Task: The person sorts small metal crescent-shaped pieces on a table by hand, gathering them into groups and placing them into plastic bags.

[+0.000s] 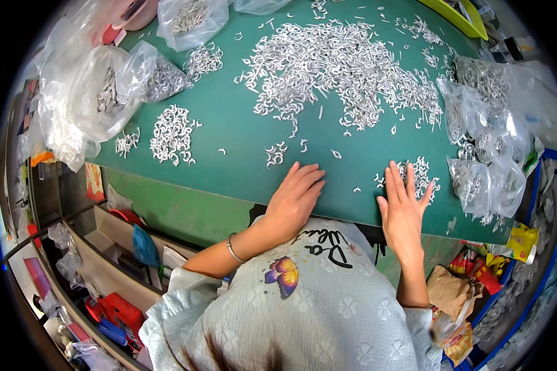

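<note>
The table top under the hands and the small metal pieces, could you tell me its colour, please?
Plain dark green table top, best in the head view.

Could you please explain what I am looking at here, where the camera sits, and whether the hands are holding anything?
This is one picture from a wide fisheye camera worn on a person's head, looking down, so straight edges bend near the rim. No machine is involved: a person works with two bare hands at a green table. The left hand lies flat near the table's front edge, with a bracelet on its wrist. The right hand rests, fingers spread, on a small pile of little silvery metal pieces. Neither hand grips anything. A large heap of the same pieces covers the middle of the table, another small pile lies to the left, and clear plastic bags of pieces sit on both sides.
</note>
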Demonstrator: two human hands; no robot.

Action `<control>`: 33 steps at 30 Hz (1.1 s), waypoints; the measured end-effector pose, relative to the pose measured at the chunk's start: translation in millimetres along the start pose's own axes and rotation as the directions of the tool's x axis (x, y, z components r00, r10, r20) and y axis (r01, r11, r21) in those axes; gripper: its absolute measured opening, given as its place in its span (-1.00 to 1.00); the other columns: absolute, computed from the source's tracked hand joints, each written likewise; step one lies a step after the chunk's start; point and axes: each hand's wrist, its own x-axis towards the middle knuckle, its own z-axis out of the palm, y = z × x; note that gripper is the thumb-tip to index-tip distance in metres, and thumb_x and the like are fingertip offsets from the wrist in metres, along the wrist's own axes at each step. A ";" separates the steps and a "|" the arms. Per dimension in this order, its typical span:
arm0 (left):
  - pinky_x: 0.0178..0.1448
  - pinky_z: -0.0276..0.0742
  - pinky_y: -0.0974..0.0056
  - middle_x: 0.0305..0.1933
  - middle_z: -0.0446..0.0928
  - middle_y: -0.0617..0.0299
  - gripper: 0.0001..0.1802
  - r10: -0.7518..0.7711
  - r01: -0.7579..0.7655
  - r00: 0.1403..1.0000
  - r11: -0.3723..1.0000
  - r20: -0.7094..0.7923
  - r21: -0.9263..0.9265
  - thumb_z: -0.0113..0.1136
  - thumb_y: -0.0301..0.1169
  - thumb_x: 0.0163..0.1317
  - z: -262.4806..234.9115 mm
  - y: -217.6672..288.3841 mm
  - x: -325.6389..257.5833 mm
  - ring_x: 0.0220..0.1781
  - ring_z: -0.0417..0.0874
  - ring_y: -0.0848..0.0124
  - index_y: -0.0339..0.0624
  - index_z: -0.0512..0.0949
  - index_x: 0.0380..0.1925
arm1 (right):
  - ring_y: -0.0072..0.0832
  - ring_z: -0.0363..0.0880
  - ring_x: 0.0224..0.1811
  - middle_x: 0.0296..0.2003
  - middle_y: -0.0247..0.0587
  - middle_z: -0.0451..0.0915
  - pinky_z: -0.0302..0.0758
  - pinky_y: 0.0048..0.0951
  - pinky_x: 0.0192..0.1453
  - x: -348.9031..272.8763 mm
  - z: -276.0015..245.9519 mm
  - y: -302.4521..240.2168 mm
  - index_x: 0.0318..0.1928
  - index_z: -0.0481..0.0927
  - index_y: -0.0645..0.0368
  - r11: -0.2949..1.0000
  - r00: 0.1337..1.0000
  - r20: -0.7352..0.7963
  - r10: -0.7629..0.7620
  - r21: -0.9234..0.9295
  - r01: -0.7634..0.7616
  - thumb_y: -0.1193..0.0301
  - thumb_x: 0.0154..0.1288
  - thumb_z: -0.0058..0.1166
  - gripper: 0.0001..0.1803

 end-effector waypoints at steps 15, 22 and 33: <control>0.39 0.35 -0.09 0.10 0.46 -0.08 -0.61 -0.027 0.025 0.999 0.997 -0.033 -0.075 0.17 -0.72 0.00 1.0 -3.9 -8.0 0.26 0.44 -0.03 -0.46 0.54 -0.08 | -0.05 -0.07 0.55 0.45 -0.26 0.17 -0.15 0.36 0.45 9.8 -10.7 -16.2 0.37 0.29 0.25 0.989 0.991 -0.111 -0.070 0.121 0.084 0.33 0.31 0.10 -0.35; 0.34 0.39 -0.04 0.08 0.47 -0.02 -0.62 -0.056 0.051 0.998 0.994 -0.043 -0.092 0.20 -0.72 0.09 -0.5 -1.9 -1.7 0.23 0.48 -0.01 -0.37 0.54 -0.03 | -0.13 0.01 0.54 0.43 -0.22 0.20 -0.12 0.33 0.47 72.4 7.8 -27.4 0.34 0.33 0.26 0.963 0.961 -0.127 -0.247 0.081 0.258 0.30 0.34 0.10 -0.39; 0.29 0.44 0.06 0.06 0.43 -0.03 -0.55 -0.045 0.044 0.999 0.997 -0.022 -0.066 0.14 -0.73 -0.04 0.9 -3.8 -3.4 0.30 0.40 -0.02 -0.44 0.53 -0.04 | -0.13 0.00 0.54 0.47 -0.19 0.13 -0.13 0.26 0.49 81.4 6.1 -8.4 0.38 0.29 0.16 0.974 0.973 -0.140 -0.184 0.105 0.199 0.29 0.36 0.07 -0.38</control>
